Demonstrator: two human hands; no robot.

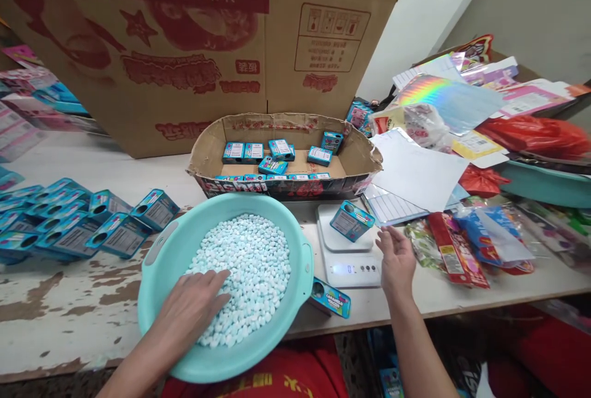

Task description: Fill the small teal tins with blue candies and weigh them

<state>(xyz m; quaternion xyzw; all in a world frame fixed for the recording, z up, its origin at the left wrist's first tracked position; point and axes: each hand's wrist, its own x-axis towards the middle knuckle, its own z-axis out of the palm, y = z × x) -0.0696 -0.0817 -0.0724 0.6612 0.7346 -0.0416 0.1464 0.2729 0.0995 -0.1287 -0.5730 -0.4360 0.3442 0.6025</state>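
Observation:
My left hand [196, 299] reaches into a turquoise plastic basin [159, 299] and rests on a heap of small pale blue and white candies [249, 262]. Its fingers are stretched out with the thumb apart; what lies under the palm is hidden. A blue candy box [351, 222] with a printed label sits at an angle on the white digital scale [329, 256], whose display shows 0. Just right of that box is my right hand [398, 256], fingers loosely bent and nothing visible in them. Another blue box [330, 297], with a round hole in its end, lies between basin and scale.
Several blue boxes with round holes [69, 231] stand in rows at the left. A cut-down carton [284, 187] behind the basin holds more boxes. One large cardboard box [198, 47] rises behind it. Papers [418, 170] and candy wrappers [457, 250] crowd the right side.

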